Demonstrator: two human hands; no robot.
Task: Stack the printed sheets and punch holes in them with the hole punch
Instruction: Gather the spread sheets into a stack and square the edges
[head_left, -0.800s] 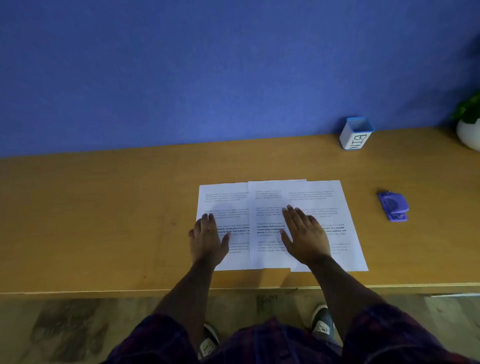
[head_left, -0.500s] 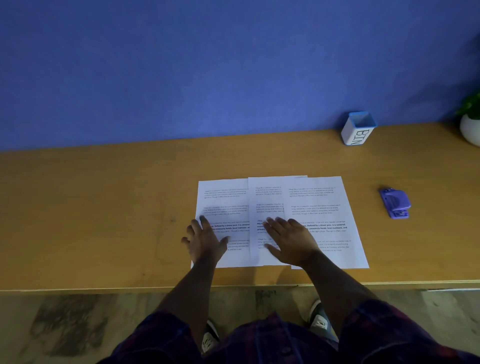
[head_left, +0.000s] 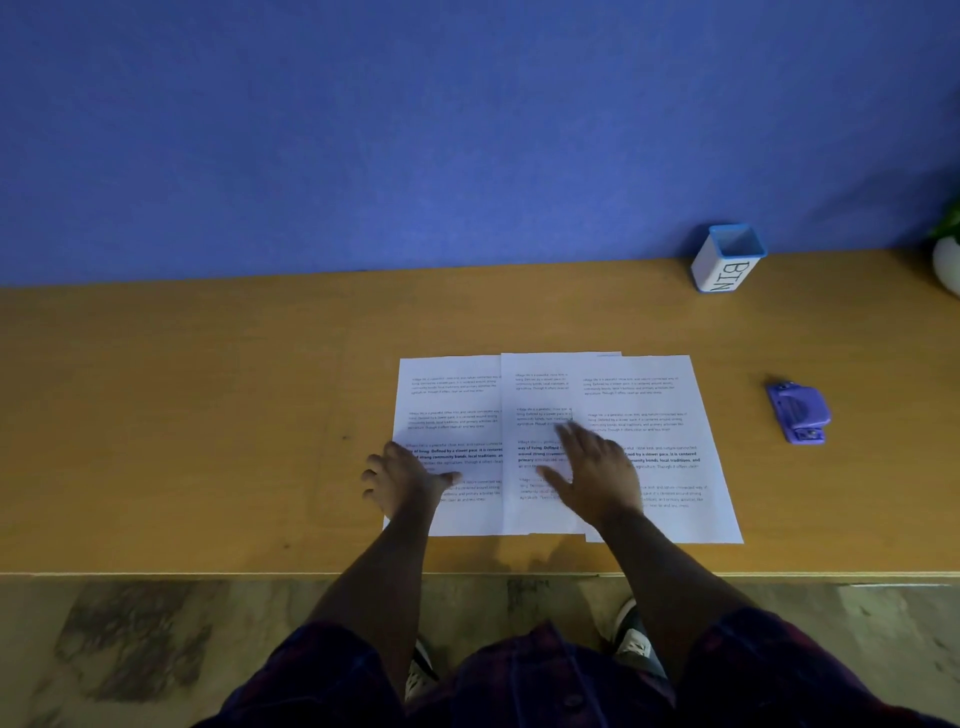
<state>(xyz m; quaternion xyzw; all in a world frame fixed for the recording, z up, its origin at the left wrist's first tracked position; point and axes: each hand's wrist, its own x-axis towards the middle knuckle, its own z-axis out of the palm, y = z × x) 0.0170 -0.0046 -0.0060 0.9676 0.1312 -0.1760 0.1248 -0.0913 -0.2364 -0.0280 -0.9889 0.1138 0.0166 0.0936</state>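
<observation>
Printed sheets (head_left: 561, 395) under both flat hands

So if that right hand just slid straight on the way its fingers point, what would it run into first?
The right hand lies flat on the middle sheet, fingers aimed up and slightly left. Beyond the sheet's far edge the desk looks bare up to the blue wall.

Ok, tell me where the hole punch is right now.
In the head view the hole punch lies on the desk to the right of the sheets, apart from them, with the bin cup further back by the wall.
</observation>
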